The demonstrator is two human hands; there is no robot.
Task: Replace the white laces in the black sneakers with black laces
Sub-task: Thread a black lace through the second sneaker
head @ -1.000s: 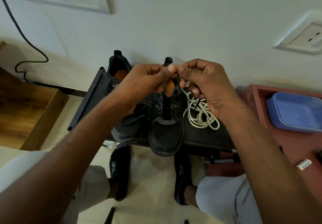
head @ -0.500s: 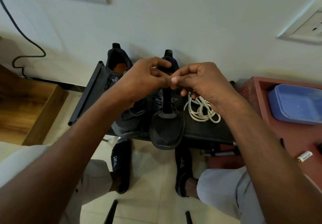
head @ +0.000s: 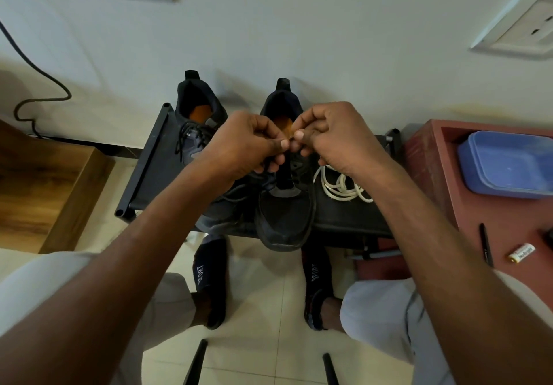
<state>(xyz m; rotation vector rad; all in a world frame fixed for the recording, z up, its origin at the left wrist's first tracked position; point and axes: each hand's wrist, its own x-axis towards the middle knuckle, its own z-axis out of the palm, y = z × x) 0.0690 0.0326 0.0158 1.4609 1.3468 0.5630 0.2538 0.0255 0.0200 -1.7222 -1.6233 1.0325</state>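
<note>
Against a pale wall with socket plates, a low black metal rack [head: 143, 172] carries both black mesh sneakers over tiled floor; a dark-red side table [head: 431, 181] holds a blue plastic box [head: 508, 163].

Left sneaker [head: 197, 142] already shows black lace. Right sneaker [head: 284, 214]: lacing in hand, judged near the top eyelets. Left hand [head: 248, 145] and right hand [head: 338, 136] meet thumb to thumb, fingers curled, apparently pinching black lace; the lace itself is too dark to make out. Coiled white laces [head: 341, 187] lie beside the right sneaker.

Next: probably tensioning and tying.
</note>
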